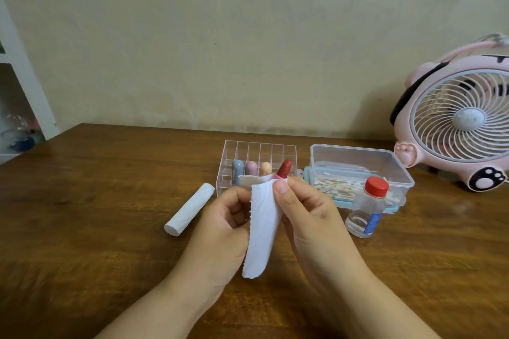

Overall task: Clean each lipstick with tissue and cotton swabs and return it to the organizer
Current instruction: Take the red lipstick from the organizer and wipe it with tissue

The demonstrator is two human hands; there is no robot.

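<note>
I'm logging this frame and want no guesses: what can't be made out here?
All in the head view:
- Red lipstick: its body is hidden by the tissue and both hands.
- Bottle: label print too small to read.
- Fan: cut off by the right edge.
- Shelf: contents blurred.

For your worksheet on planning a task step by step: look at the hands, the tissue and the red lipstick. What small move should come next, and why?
Probably wrap the tissue round the red lipstick and rub. Both hands, left hand and right hand, already hold the tissue against it, its top is bare, and it is not yet in the organizer.
</note>
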